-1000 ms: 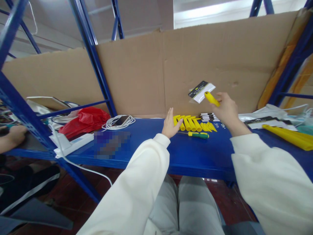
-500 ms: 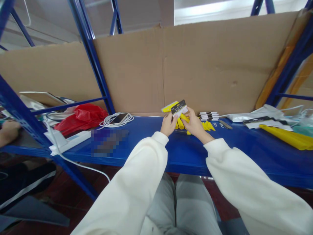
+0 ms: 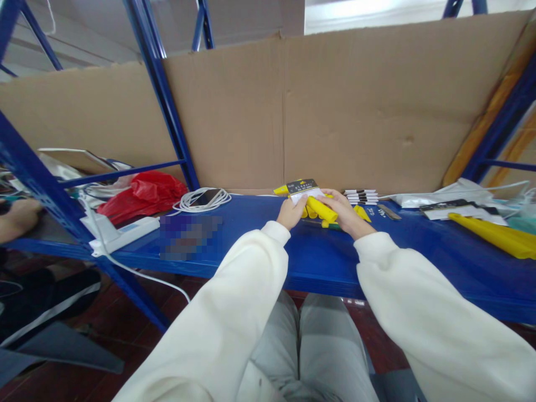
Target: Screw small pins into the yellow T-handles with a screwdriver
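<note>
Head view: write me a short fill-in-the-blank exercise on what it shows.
The tube between the left hand and right hand is ____.
Above its white part, the card by the tube has a ____ band.
The crumpled plastic left of the coiled cable is ____.
The shelf surface is ____.

Missing words: yellow; black; red; blue.

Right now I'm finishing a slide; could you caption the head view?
Left hand and right hand hold a black-and-white card and yellow tube above a blue shelf.

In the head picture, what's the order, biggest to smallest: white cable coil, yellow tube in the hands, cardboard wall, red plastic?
1. Cardboard wall
2. Red plastic
3. White cable coil
4. Yellow tube
</note>
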`<state>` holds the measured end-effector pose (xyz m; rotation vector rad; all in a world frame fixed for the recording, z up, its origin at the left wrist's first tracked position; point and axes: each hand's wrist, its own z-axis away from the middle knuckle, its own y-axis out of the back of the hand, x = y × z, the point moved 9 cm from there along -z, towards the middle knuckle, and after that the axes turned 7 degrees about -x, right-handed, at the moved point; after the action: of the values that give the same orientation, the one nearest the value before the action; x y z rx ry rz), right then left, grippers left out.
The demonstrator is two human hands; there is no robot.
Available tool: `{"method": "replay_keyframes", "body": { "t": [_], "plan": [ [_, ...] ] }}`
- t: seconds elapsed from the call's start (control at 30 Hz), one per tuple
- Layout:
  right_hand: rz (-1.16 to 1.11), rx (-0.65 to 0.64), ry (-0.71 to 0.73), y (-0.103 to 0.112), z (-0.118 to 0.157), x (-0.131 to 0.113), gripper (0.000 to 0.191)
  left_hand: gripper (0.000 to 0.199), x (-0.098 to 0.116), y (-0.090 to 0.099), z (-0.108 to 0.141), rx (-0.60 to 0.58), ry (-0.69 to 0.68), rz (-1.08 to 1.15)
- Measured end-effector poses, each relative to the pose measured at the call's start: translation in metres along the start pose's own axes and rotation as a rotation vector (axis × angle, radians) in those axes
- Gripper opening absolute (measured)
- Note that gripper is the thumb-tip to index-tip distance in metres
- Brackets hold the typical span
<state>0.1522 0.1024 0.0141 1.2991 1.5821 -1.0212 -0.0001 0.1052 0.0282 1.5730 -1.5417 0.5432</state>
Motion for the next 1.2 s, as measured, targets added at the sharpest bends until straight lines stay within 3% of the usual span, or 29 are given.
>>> {"method": "replay_keyframes", "body": {
  "t": [0.3,0.57,0.83,1.03,1.2],
  "plan": [
    [-0.047,-0.05,-0.039,-0.007,0.007,-0.003,0.036,0.041,-0.01,0.022,0.001,0.224,0.107,0.232],
    [-0.014,-0.095,0.001,-0.012,0.004,-0.005,0.053,0.065,-0.025,0.028,0.002,0.363,0.27,0.59],
    [-0.009,-0.118,0.002,-0.015,0.005,-0.004,0.049,0.042,-0.035,0.038,0.004,0.51,0.308,0.578],
    [0.004,-0.125,0.008,-0.014,0.003,-0.004,0.052,0.03,-0.035,0.04,0.006,0.526,0.331,0.524],
    [0.004,-0.129,0.014,-0.013,0.001,-0.003,0.055,0.021,-0.039,0.035,0.006,0.468,0.368,0.531]
  ]
}}
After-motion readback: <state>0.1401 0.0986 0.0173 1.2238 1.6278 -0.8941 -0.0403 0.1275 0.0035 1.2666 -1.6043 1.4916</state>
